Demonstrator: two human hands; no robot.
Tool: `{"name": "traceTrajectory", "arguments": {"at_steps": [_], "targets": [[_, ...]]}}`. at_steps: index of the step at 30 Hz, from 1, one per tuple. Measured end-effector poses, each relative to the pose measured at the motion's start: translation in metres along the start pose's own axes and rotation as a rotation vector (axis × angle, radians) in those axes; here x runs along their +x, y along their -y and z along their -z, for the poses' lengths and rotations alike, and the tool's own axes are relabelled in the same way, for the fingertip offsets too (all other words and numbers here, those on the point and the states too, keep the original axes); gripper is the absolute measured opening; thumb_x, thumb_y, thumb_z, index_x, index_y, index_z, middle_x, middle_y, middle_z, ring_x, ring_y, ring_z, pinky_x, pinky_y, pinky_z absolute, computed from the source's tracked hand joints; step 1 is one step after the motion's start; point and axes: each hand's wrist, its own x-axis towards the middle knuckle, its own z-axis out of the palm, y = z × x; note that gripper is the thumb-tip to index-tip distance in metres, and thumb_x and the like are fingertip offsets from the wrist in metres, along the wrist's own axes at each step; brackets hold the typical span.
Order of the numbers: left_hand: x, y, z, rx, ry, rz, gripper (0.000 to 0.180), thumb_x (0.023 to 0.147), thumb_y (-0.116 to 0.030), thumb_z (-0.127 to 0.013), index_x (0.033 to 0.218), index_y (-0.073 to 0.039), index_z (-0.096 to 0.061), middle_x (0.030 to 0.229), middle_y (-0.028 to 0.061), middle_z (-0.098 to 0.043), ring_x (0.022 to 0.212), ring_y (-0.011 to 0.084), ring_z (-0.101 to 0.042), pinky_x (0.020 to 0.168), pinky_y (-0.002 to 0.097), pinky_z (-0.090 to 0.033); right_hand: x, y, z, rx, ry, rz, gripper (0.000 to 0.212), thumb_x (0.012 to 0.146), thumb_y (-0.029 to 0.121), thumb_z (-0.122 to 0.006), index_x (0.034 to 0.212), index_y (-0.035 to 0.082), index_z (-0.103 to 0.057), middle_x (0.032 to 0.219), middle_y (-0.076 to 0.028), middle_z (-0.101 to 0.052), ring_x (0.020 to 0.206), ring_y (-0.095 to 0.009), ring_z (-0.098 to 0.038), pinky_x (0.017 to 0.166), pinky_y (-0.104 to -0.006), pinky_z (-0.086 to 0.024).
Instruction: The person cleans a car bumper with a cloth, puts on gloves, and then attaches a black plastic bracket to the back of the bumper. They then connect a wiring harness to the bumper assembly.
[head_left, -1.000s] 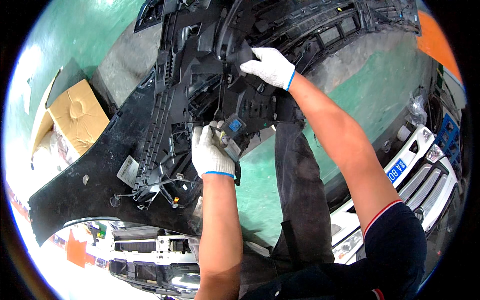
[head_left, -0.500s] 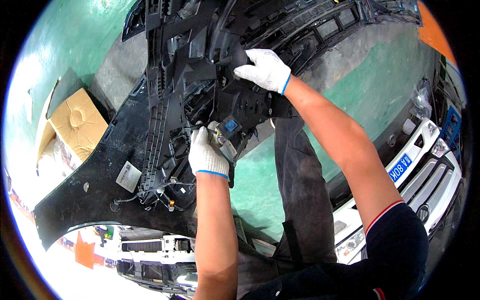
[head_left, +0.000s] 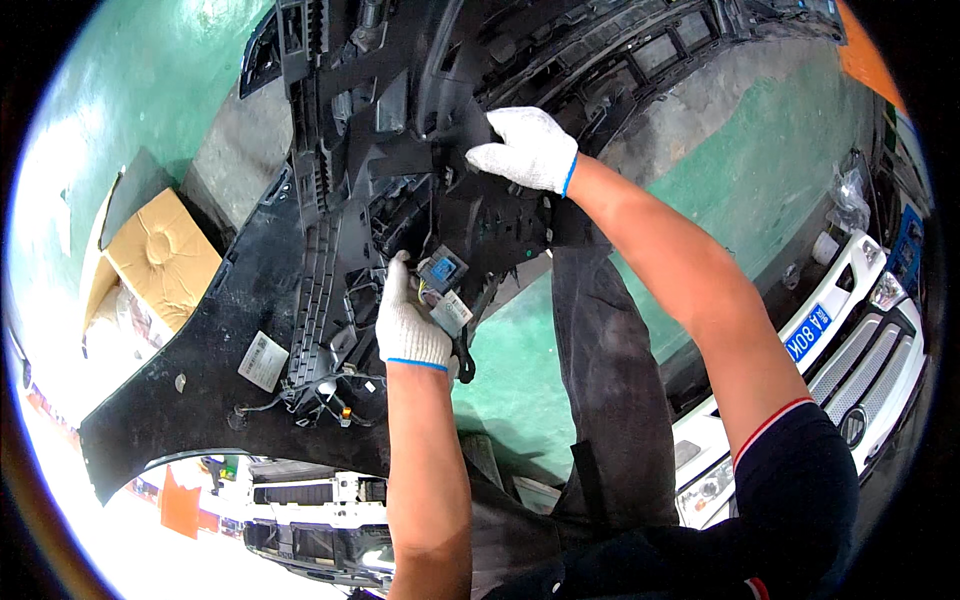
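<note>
A black plastic car bumper (head_left: 190,370), seen from its inner side with brackets and wiring, spreads out before me. My right hand (head_left: 530,150), in a white knit glove, pinches the edge of a dark plastic panel (head_left: 455,110) on it between thumb and fingers. Lower down, my left hand (head_left: 412,325), gloved alike, is closed among the brackets with its thumb raised. What its fingers hold is hidden. Right beside it sits a small module (head_left: 442,268) with a blue face and thin wires, and a white label (head_left: 451,313) hangs below that.
An open cardboard box (head_left: 165,255) stands on the green floor (head_left: 510,385) at the left. To the right lies a white car bumper (head_left: 865,360) with a grille and blue plate. My dark trouser leg (head_left: 610,370) is near the middle; other car parts (head_left: 310,510) lie below left.
The bumper has shifted slightly, with the blue-faced module moving a little up and left. My left hand has turned and slid slightly down; my right hand keeps its place at the panel edge.
</note>
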Motion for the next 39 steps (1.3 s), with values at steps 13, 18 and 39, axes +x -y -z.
{"name": "traceTrajectory", "arguments": {"at_steps": [13, 18, 39], "targets": [[0.027, 0.006, -0.007, 0.05, -0.207, -0.155, 0.026, 0.101, -0.034, -0.064, 0.098, -0.008, -0.065, 0.075, 0.0036, -0.06, 0.062, 0.0158, -0.055, 0.055, 0.0306, -0.046, -0.007, -0.01, -0.016, -0.044, -0.061, 0.042, 0.044, 0.086, 0.051, -0.067, 0.093, 0.007, -0.07, 0.092, -0.023, -0.07, 0.091, -0.044, -0.068, 0.08, -0.0534, -0.053], [0.026, 0.007, 0.004, 0.117, -0.131, -0.144, 0.028, 0.104, -0.035, -0.062, 0.109, -0.008, -0.067, 0.086, 0.0049, -0.066, 0.076, 0.0183, -0.062, 0.07, 0.0339, -0.051, -0.012, -0.013, -0.018, -0.004, 0.001, -0.036, 0.049, 0.087, 0.052, -0.066, 0.092, 0.004, -0.069, 0.092, -0.025, -0.069, 0.091, -0.045, -0.068, 0.081, -0.0537, -0.053], [0.007, 0.002, 0.024, 0.212, 0.262, -0.127, 0.033, 0.105, -0.017, -0.054, 0.138, -0.014, -0.057, 0.126, 0.0052, -0.069, 0.109, 0.0192, -0.066, 0.092, 0.0387, -0.054, 0.002, -0.017, -0.021, -0.035, 0.091, -0.125, 0.054, 0.089, 0.053, -0.061, 0.097, 0.0, -0.07, 0.1, -0.028, -0.071, 0.097, -0.045, -0.068, 0.087, -0.0531, -0.053]]}}
